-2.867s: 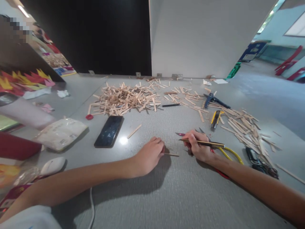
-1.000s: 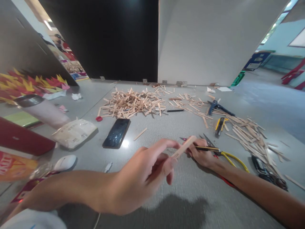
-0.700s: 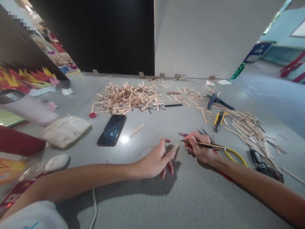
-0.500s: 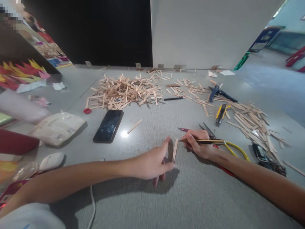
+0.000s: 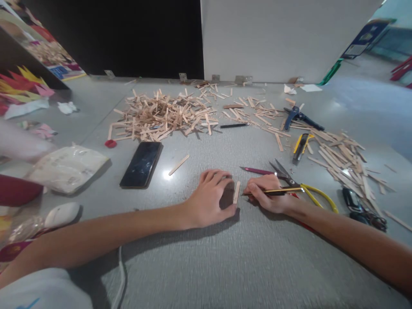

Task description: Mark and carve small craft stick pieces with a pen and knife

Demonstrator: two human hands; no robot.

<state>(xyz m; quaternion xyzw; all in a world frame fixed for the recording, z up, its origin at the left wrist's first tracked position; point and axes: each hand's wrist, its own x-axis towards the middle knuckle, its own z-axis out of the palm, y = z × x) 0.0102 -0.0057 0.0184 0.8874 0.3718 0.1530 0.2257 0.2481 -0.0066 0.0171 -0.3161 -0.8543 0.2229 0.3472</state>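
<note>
A short wooden craft stick (image 5: 237,193) is between my two hands at the middle of the table. My left hand (image 5: 207,199) curves beside it in a C shape, its thumb at the stick's near end and its index finger close to the far end. In a writing grip, my right hand (image 5: 267,195) is closed around a dark pencil with gold stripes (image 5: 286,191), its tip just right of the stick. Scissors with yellow handles (image 5: 317,195) lie partly under the right hand, near a dark red pointed tool (image 5: 260,170).
A big heap of craft sticks (image 5: 167,113) lies at the back, with more sticks (image 5: 344,156) at right. Around them are a black phone (image 5: 141,165), a yellow box cutter (image 5: 301,146), blue-handled cutters (image 5: 292,117), a black pen (image 5: 234,125), a plastic packet (image 5: 69,168) and a white mouse (image 5: 62,214).
My left hand has turned and its fingers have curled in around the craft stick, where they were stretched out before. The right hand keeps its hold on the pencil. The view has shifted slightly.
</note>
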